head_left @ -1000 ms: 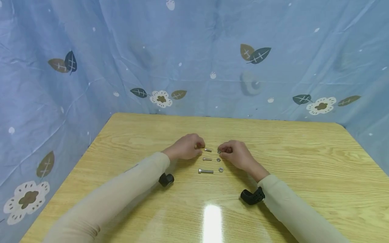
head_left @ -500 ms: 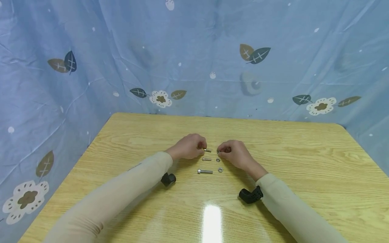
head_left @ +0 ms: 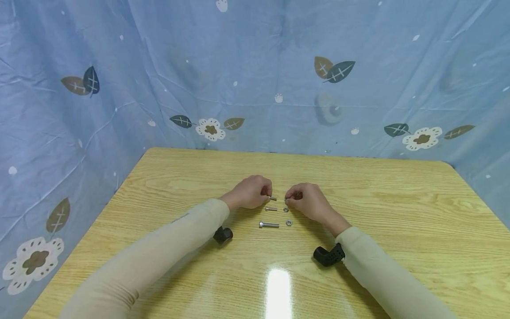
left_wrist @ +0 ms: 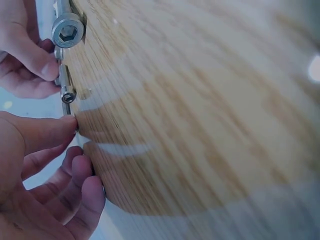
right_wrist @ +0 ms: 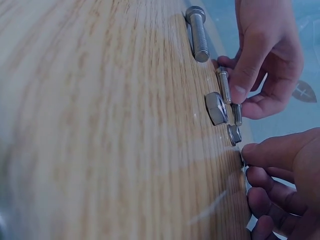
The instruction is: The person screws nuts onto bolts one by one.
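Far bolt and far nut at the fingertips, two pairs lying by

Far bolt (right_wrist: 238,116) is at the desk's surface, head end hidden between thumb and finger of the left hand (head_left: 251,193); that hand is grasping it, threaded end sticking out toward the other hand. Right hand (head_left: 311,204) has thumb and finger pinched, apparently on the far nut (right_wrist: 243,160) (only a dark sliver shows, so its pose is unclear). Bolt and nut are apart, gap between the hands.

Step in hand, my read: picking up this pair, one piece per hand. Next move probably calls for lifting both clear and lining up the thread with the nut's hole; the small nut could slip or tip.

Just nearer the person: middle bolt (head_left: 271,209) lying flat, middle nut (head_left: 286,209) off its threaded end, not touching. Nearer again: near bolt (head_left: 269,225), the longest, with near nut (head_left: 289,223) beside its tip. Both pairs are unassembled.

Around that: wood-grain desk (head_left: 239,274) with a bright glare patch, pale sleeves (head_left: 159,248), black wrist mounts (head_left: 329,256), and blue patterned curtain (head_left: 255,66) behind.
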Demonstrator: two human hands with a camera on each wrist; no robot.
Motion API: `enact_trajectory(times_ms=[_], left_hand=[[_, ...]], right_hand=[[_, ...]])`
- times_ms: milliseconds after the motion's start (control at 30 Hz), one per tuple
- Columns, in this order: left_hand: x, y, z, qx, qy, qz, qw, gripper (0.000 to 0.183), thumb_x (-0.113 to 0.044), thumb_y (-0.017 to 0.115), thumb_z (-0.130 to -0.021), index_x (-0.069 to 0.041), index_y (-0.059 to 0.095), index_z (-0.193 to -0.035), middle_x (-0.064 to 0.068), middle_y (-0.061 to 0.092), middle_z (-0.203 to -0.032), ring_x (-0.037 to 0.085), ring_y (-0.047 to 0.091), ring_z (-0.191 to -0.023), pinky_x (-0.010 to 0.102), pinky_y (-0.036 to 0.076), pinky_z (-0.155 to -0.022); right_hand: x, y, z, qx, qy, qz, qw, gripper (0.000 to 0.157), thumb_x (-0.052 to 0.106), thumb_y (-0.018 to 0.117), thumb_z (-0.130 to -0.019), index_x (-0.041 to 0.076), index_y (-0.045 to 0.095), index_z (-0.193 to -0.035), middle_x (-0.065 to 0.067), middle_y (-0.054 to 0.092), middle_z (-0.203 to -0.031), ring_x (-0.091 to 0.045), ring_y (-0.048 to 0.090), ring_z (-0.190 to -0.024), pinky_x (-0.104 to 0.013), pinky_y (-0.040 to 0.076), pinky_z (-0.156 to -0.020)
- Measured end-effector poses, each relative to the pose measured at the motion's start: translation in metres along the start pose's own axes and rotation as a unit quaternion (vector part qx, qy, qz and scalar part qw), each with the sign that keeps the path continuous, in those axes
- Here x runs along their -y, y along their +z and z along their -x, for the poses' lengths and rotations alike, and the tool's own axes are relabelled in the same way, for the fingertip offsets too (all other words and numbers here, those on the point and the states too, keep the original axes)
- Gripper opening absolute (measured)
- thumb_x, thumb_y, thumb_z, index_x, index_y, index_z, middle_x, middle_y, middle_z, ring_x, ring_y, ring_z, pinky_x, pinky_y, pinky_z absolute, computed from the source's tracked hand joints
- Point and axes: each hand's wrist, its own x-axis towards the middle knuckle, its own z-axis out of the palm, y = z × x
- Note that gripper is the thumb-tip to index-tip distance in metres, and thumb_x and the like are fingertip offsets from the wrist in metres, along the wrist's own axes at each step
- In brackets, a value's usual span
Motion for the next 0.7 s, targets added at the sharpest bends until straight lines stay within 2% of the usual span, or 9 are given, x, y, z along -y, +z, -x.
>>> enact_trajectory(times_ms=[233, 367, 533, 700], left_hand=[[0.001, 0.000, 0.001, 0.005, -0.002, 0.008, 1.0000, 0.005, -0.015, 0.064, -0.093, -0.013, 0.062, -0.090, 0.000, 0.060, -0.086, 0.015, 0.052, -0.074, 0.030, 0.044, -0.070], [0.003, 0.000, 0.002, -0.008, -0.003, 0.027, 0.9996, 0.004, -0.015, 0.063, -0.094, -0.013, 0.061, -0.091, 0.000, 0.062, -0.088, 0.014, 0.055, -0.076, 0.029, 0.045, -0.071], [0.007, 0.002, 0.003, -0.040, -0.004, 0.079, 0.9960, 0.005, -0.014, 0.064, -0.093, -0.014, 0.061, -0.090, 0.000, 0.065, -0.090, 0.011, 0.060, -0.080, 0.028, 0.049, -0.074], [0.010, 0.004, 0.004, -0.055, -0.012, 0.146, 0.9876, 0.007, -0.013, 0.069, -0.090, -0.014, 0.063, -0.086, -0.001, 0.066, -0.086, 0.010, 0.060, -0.077, 0.025, 0.049, -0.073]], right_hand=[[0.000, 0.000, 0.000, -0.002, 0.008, -0.005, 1.000, 0.006, 0.013, 0.068, -0.090, 0.010, 0.073, -0.093, -0.003, 0.069, -0.083, -0.011, 0.060, -0.071, -0.028, 0.049, -0.062], [0.000, 0.000, 0.000, -0.003, 0.008, -0.011, 1.000, 0.006, 0.014, 0.069, -0.090, 0.011, 0.073, -0.093, -0.004, 0.069, -0.083, -0.012, 0.060, -0.071, -0.028, 0.049, -0.062], [0.001, -0.001, 0.000, -0.010, 0.011, -0.017, 1.000, 0.008, 0.015, 0.069, -0.090, 0.011, 0.073, -0.094, -0.004, 0.069, -0.082, -0.012, 0.059, -0.070, -0.028, 0.048, -0.062], [0.002, -0.001, 0.001, -0.023, 0.013, -0.023, 0.999, 0.009, 0.018, 0.069, -0.090, 0.010, 0.073, -0.094, -0.004, 0.069, -0.083, -0.012, 0.059, -0.069, -0.028, 0.047, -0.060]])
